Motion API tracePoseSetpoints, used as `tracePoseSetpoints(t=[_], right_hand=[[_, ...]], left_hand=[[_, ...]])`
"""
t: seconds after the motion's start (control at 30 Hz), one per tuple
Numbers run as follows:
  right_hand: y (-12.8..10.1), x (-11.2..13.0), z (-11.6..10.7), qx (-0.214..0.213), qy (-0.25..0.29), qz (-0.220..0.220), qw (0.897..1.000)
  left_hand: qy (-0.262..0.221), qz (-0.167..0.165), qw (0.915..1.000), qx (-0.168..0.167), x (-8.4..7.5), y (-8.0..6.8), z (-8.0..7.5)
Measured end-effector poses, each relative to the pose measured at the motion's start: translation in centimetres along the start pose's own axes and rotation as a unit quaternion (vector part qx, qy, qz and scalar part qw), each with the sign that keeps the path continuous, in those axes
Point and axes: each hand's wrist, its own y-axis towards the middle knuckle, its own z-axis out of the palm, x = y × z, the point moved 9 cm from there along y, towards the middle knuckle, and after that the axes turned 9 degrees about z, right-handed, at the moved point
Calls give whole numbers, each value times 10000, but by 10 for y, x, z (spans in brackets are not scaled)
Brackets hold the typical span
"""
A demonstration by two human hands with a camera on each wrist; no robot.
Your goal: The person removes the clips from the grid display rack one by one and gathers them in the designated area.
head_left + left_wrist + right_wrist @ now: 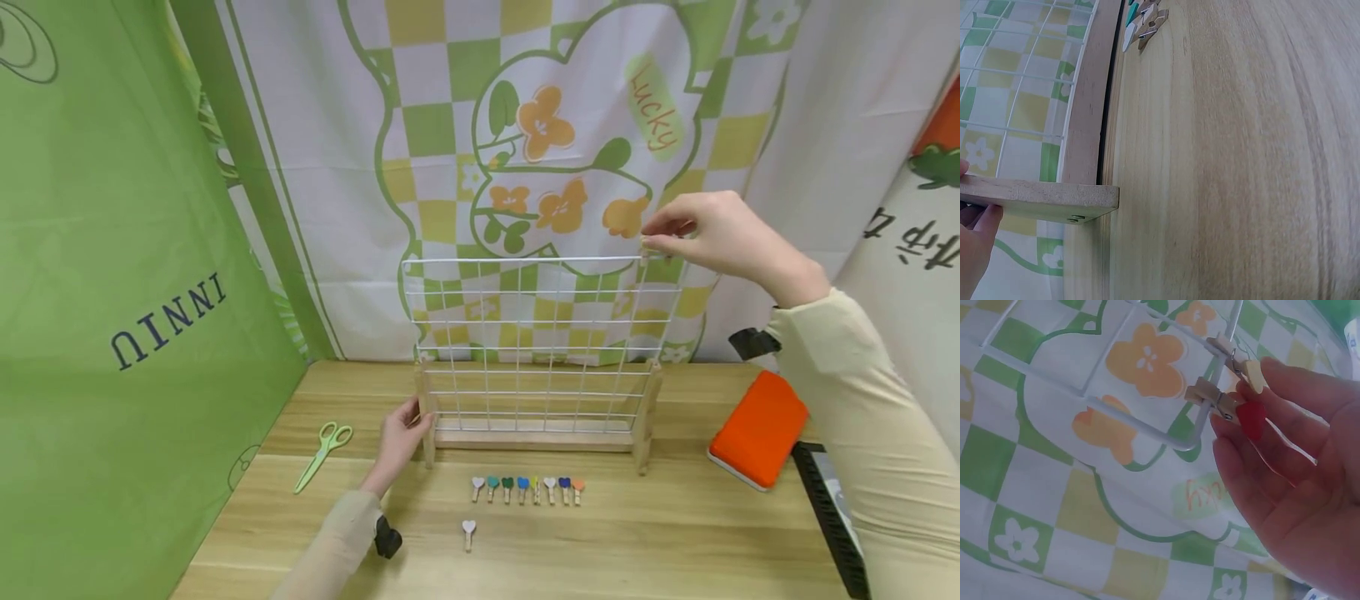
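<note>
A white wire grid (555, 348) stands upright in a wooden stand (534, 439). My left hand (400, 437) grips the stand's left wooden post (1041, 199). Up at the grid's top right corner, my right hand (708, 233) pinches a wooden clothespin (1252, 376) with a pale end, which sits on the wire. Close beside it, a clothespin with a red heart (1251, 420) is clipped to the same wire, near those fingers. In front of the stand lies a row of small heart clothespins (522, 490) in several colours. A white-heart clothespin (468, 533) lies apart, closer to me.
Green scissors (322, 457) lie on the wooden table (675, 542) at the left. An orange box-like object (760, 429) and a black-edged item (828, 508) are at the right, near my right sleeve. A patterned curtain (337, 167) hangs behind the grid.
</note>
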Motion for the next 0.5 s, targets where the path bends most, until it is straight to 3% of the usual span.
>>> tracePoseSetpoints(t=[0.13, 0.5], right_hand=[[1, -2, 2, 98, -83, 40, 9999], [-1, 5, -2, -277, 41, -325, 9991]], left_hand=[[-39, -15, 10000, 14, 2, 0, 0], [87, 53, 9999, -31, 2, 1, -1]])
